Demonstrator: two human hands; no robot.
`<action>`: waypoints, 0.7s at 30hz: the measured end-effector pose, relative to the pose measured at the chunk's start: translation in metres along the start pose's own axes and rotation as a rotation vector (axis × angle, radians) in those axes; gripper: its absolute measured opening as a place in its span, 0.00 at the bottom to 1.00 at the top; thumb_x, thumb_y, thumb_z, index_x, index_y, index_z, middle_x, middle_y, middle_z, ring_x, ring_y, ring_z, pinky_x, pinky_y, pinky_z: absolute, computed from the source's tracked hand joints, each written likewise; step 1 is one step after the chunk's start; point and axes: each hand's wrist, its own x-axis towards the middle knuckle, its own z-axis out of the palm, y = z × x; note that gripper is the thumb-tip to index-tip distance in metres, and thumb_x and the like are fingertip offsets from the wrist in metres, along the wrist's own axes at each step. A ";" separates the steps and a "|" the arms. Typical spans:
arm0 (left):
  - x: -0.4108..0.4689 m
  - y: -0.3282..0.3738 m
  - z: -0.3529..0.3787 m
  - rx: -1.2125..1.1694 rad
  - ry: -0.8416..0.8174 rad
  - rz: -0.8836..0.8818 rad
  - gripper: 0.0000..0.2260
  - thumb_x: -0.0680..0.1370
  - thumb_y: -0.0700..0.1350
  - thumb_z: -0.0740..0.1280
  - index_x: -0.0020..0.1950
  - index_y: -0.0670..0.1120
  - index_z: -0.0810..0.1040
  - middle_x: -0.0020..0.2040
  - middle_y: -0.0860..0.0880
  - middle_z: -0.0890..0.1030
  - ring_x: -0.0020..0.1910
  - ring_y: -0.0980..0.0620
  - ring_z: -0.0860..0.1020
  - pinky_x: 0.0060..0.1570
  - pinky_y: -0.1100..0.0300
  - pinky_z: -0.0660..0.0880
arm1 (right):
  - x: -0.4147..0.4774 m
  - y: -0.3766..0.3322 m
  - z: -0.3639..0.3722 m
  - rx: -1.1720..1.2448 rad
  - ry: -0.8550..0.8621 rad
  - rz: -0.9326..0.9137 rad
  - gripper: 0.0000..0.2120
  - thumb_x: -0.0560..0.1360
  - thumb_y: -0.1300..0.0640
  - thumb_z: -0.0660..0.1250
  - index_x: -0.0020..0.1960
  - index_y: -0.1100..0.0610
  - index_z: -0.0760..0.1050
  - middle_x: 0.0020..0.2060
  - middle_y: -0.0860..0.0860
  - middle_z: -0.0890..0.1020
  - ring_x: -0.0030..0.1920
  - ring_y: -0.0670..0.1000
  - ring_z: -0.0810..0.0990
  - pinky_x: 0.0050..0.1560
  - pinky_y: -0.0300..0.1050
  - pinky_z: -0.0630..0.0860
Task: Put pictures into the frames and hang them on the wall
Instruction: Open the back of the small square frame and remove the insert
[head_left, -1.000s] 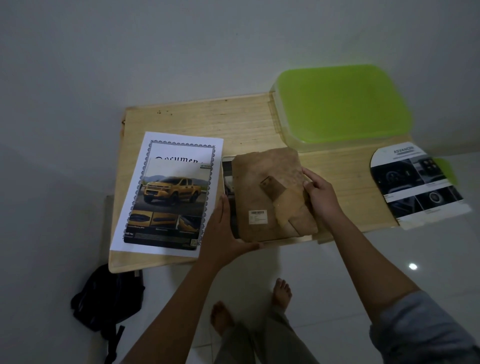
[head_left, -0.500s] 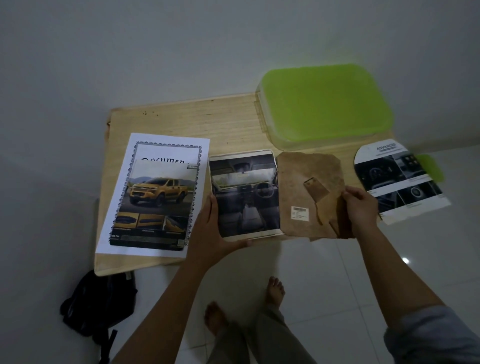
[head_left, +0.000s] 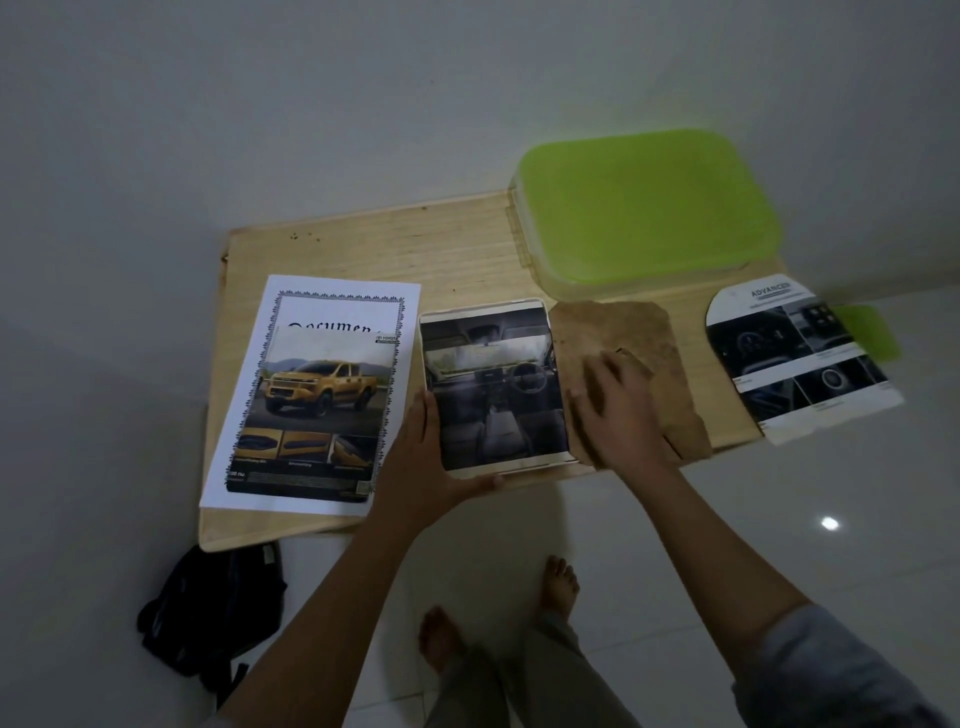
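Observation:
A pale picture frame (head_left: 493, 384) lies at the table's front edge with a dark car-interior picture showing in it. My left hand (head_left: 426, 462) grips its lower left corner, thumb along the left edge. Just right of the frame lies its brown backing board (head_left: 628, 327), off the frame. My right hand (head_left: 618, 410) is blurred, with spread fingers lying over the board's near left part. A yellow-truck picture (head_left: 317, 410) rests on a white bordered sheet at the left. A cut car brochure page (head_left: 795, 358) overhangs the table's right end.
The wooden table (head_left: 405, 249) stands against a white wall. A clear box with a green lid (head_left: 644, 208) fills its back right corner. A black bag (head_left: 208, 613) lies on the tiled floor under the left end. My bare feet (head_left: 561, 582) are below the front edge.
The backing board came off the frame and now lies to its right, uncovering the car-interior picture. My right hand let go of the board's edge and moved left over it.

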 end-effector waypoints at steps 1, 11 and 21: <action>0.000 0.000 0.000 0.014 0.003 0.004 0.59 0.60 0.75 0.65 0.75 0.48 0.33 0.77 0.50 0.38 0.76 0.50 0.46 0.67 0.61 0.48 | -0.001 -0.002 0.004 -0.047 -0.026 -0.057 0.21 0.77 0.52 0.61 0.67 0.60 0.68 0.67 0.60 0.68 0.66 0.61 0.67 0.64 0.54 0.66; -0.008 -0.010 0.004 0.072 0.013 0.019 0.56 0.61 0.78 0.56 0.74 0.49 0.32 0.77 0.50 0.37 0.76 0.53 0.45 0.69 0.60 0.48 | -0.004 0.019 0.009 -0.069 -0.121 -0.069 0.28 0.78 0.45 0.57 0.73 0.58 0.58 0.74 0.56 0.59 0.75 0.54 0.54 0.73 0.53 0.46; -0.012 -0.026 -0.001 0.066 0.006 0.058 0.55 0.63 0.77 0.57 0.73 0.50 0.30 0.77 0.51 0.39 0.76 0.53 0.47 0.69 0.59 0.51 | -0.022 0.030 -0.002 0.014 -0.067 -0.045 0.32 0.77 0.42 0.57 0.75 0.57 0.55 0.75 0.53 0.55 0.76 0.52 0.50 0.74 0.53 0.47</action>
